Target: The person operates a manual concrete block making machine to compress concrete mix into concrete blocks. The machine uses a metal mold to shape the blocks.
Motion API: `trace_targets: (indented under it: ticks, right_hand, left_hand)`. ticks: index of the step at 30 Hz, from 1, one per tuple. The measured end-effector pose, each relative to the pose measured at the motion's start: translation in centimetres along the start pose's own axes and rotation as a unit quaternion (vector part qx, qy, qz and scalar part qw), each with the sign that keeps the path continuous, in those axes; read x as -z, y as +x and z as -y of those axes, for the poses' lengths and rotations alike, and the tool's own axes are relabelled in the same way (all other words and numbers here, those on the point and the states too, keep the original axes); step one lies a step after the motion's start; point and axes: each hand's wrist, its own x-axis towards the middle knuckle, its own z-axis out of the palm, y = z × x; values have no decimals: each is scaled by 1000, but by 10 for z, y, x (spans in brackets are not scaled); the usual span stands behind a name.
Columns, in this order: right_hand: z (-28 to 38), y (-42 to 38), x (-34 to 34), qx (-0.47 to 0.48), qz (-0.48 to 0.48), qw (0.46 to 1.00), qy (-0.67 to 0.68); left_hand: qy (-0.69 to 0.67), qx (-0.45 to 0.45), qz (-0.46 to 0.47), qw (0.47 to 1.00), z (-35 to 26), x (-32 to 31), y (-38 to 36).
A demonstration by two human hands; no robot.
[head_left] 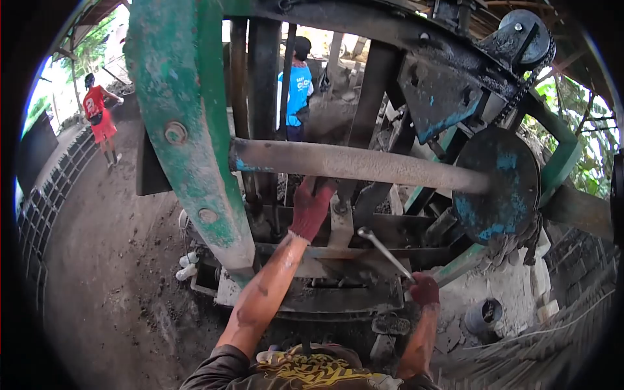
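My right hand [424, 289], in a dark red glove, is closed round the lower end of a long metal wrench [385, 252]. The wrench slants up and left, its ring-like head in front of the machine's crossbars. My left hand [313, 207], also in a red glove, reaches up into the machine frame, just under a thick horizontal pipe [351, 162]. Its fingertips are at dark metal parts, and whether they grip anything cannot be made out. A small upright bracket [341, 224] stands right beside that glove.
A green steel post [185, 123] rises at left. A round blue-black plate [497, 185] and a chain [520, 97] are at right. A dark bucket [484, 316] stands on the floor. One person in red [99, 117] and another in blue [298, 94] are beyond the machine.
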Motion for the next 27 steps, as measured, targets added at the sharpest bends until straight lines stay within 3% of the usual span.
trace_targets:
  ticks: [1, 2, 3, 4, 5, 6, 7, 8, 9, 10, 11, 13, 14, 16, 17, 21, 23, 24, 25, 27]
  right_hand:
    - [-17, -16, -17, -8, -53, 998, -12]
    - [-26, -33, -30, -15, -50, 999, -15]
    - [-30, -52, -44, -35, -87, 993, 65]
    - [-29, -65, -55, -56, -126, 980, 144]
    - [-26, -70, -66, -65, -125, 980, 140]
    - [-21, -75, -79, -30, -192, 967, 164]
    - [-15, -82, -88, 5, -258, 948, 188]
    - [-5, -86, -88, -4, -256, 948, 188]
    - [9, -84, -79, 0, -209, 953, 218]
    - [20, -78, -67, 6, -161, 955, 247]
    - [31, -71, -54, 3, -160, 955, 248]
    - [56, -53, -28, 109, -105, 948, 281]
    - [62, -43, -16, 109, -103, 947, 283]
    - [74, -14, 12, 302, -83, 941, 125]
    - [93, -2, 29, 334, -104, 930, 111]
    - [97, 62, 42, 282, -54, 954, 88]
    - [88, 85, 38, 174, -149, 973, -24]
    - [83, 90, 37, 180, -157, 971, -28]
    - [80, 77, 34, 197, -134, 971, 6]
    - [89, 60, 40, 273, -76, 957, 66]
  left_hand:
    - [-1, 6, 3, 1000, 5, -4, 14]
    - [157, -147, -12, 977, 15, -9, 28]
    - [305, -293, -24, 906, 22, -17, 39]
    - [213, -253, -10, 944, 26, -27, 50]
    - [119, -209, 2, 971, 30, -38, 61]
    - [-187, -125, 66, 972, 37, -54, 76]
    - [-48, -168, 94, 980, 21, -56, 90]
    - [92, -210, 122, 966, -4, -53, 97]
    - [91, -206, 128, 966, -18, -54, 93]
    - [-142, -1, 133, 981, -31, -54, 91]
    - [-360, 204, 123, 902, -35, -55, 90]
    - [-318, 186, 125, 921, -35, -56, 91]
    - [-280, 166, 123, 937, -34, -57, 91]
    - [-206, 119, 119, 964, -31, -57, 93]
    - [-168, 94, 115, 975, -30, -58, 94]
    - [-11, 5, 96, 995, -23, -60, 98]
    - [68, -43, 94, 992, -22, -61, 99]
    - [102, -72, 87, 988, -21, -62, 99]
    - [91, -22, 59, 994, -38, -67, 91]
    - [112, -24, 53, 992, -54, -68, 88]
